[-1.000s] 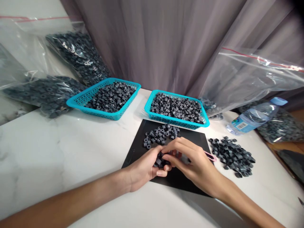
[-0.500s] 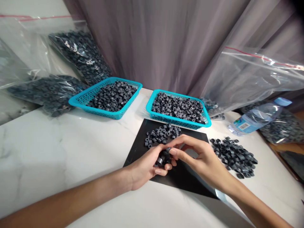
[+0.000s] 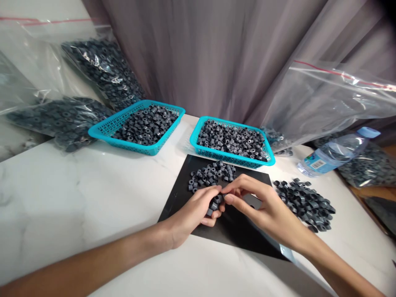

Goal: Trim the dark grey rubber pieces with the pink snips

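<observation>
Several small dark grey plastic rings (image 3: 213,206) lie cupped in my left hand (image 3: 198,208), its fingers curled under them and its thumb along the top. My right hand (image 3: 256,198) meets it at the fingertips, thumb and forefinger closed in a pinch at the edge of the handful. What the pinch holds is mostly hidden. Both hands are over a black mat (image 3: 244,235). On the mat's far part, just beyond my hands, sits a loose pile of the same rings (image 3: 210,175).
Two blue-green baskets (image 3: 156,149) (image 3: 229,160) full of such pieces stand behind the mat. A heap of dark caps or rings (image 3: 305,204) lies to the right, near a water bottle (image 3: 337,152). Filled plastic bags (image 3: 102,68) (image 3: 365,165) flank the table, before a grey curtain (image 3: 201,53).
My left hand has turned slightly and its thumb has shifted, showing the rings in its palm differently. My right fingertips stay beside it. Baskets, piles and bottle have not moved.
</observation>
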A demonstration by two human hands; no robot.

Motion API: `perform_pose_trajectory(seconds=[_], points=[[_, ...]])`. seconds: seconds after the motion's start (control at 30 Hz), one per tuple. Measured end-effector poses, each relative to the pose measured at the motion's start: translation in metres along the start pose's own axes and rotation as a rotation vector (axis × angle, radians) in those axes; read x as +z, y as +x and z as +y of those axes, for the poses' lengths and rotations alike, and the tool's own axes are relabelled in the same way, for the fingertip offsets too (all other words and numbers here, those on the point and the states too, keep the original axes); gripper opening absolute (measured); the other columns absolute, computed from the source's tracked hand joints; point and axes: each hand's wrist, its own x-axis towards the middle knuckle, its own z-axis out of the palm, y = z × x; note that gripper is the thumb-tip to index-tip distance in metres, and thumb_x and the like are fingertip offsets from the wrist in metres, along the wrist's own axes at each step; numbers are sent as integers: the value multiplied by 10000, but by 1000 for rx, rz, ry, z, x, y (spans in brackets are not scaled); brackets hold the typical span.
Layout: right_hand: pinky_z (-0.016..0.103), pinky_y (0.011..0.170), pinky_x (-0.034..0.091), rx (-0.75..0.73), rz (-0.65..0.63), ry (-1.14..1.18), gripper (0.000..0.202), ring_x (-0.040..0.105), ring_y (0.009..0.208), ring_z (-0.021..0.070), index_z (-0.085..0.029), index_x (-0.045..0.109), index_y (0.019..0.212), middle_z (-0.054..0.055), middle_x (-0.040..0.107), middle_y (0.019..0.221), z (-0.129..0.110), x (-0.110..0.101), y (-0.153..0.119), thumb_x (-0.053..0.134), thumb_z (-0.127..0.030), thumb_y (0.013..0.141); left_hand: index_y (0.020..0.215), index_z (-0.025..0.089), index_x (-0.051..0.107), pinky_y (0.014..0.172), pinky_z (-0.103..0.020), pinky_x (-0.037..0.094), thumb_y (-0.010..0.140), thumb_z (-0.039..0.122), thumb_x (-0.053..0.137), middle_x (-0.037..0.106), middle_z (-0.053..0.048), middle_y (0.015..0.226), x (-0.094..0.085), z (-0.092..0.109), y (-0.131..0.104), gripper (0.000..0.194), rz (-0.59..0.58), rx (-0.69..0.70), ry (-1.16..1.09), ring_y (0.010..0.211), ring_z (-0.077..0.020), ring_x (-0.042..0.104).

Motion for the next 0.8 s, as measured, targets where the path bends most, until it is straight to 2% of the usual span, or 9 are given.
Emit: perform_pose_trajectory(seconds=[0.17,0.27,0.43,0.57,0.8], points=[[279,719,475,8,-17,-25,45,582,795,149,-221,651,1025,8,603,916,-2,9,1,636,-231,985,1143,173,574,522,-228,178,945,469,552,475,22,838,-1,-3,0,357,21,-3,52,618,-66,372],[288,716,466,9,-31,-63,14,564,789,150,-217,620,1003,5,582,906,1,12,1,606,-216,1000,1064,172,575,529,-237,159,920,543,586,426,38,792,0,-4,0,399,-7,26,55,608,-70,324],[304,723,462,-44,-50,-177,96,556,813,160,-220,521,961,22,573,945,6,15,-3,495,-178,1043,942,183,539,528,-238,145,891,620,599,360,63,726,1,-4,0,445,-50,65,67,592,-73,242],[313,686,463,-120,-54,-349,117,560,832,180,-226,458,966,43,572,982,6,16,-3,438,-147,1050,950,191,530,528,-228,174,922,607,564,386,60,720,-1,-7,2,418,-45,67,90,592,-73,286],[360,675,496,-236,25,-664,105,548,924,250,-209,449,1061,114,568,1083,11,19,-5,360,-153,1062,907,198,514,529,-217,215,923,610,555,454,43,754,-3,-8,4,414,-28,81,86,602,-74,356]])
